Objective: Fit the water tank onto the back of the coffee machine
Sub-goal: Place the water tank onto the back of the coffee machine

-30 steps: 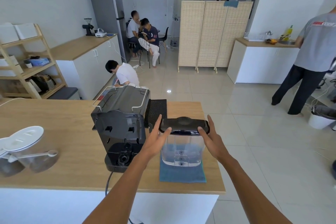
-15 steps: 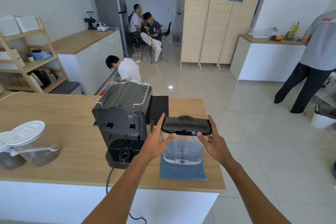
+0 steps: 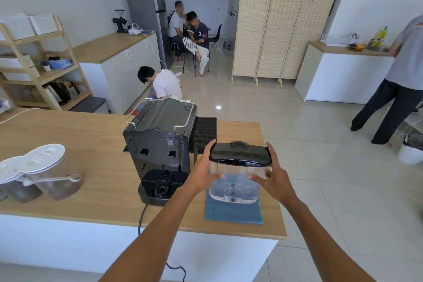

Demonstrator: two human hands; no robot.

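A clear water tank (image 3: 235, 184) with a black lid stands over a blue cloth (image 3: 233, 212) near the counter's right front corner. My left hand (image 3: 204, 173) grips its left side and my right hand (image 3: 272, 178) grips its right side. The black coffee machine (image 3: 160, 144) stands just left of the tank, its back facing me, with an empty tank seat (image 3: 160, 188) at the bottom and a cord running off the counter's front edge.
Two lidded jars (image 3: 45, 171) stand at the wooden counter's (image 3: 80, 144) left front. A black mat (image 3: 206, 133) lies behind the machine. One person crouches beyond the counter, others sit farther back, and one stands at the right.
Both hands have closed onto the tank's sides, fingers now wrapped lower around the clear body. The tank seems slightly raised off the cloth.
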